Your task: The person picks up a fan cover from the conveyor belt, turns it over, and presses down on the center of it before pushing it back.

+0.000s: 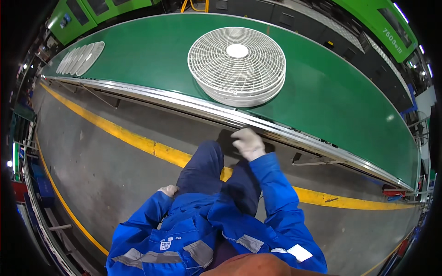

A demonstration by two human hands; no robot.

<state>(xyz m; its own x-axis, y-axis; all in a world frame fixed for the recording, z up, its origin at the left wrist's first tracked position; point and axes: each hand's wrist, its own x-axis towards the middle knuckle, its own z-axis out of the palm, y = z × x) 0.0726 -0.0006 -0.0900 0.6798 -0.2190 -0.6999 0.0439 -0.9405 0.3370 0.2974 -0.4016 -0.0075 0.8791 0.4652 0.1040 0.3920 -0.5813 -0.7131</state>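
A stack of white round fan guards [236, 69] lies on the green conveyor belt [322, 92], in front of me and slightly right. The top guard has a plain white disc at its centre. My right hand [249, 144], in a pale glove, hangs in the air by the belt's near metal edge, just below the stack. Its fingers are curled in, nothing shows in them, and it does not touch the guards. Down beside my left thigh is my left hand [169, 190], also gloved. Its fingers are mostly hidden.
More white fan guards [82, 59] stand in an overlapping row at the belt's far left. A metal rail [184, 100] runs along the near side. Green machines [94, 14] stand behind the belt. A yellow line [124, 135] crosses the grey floor under me.
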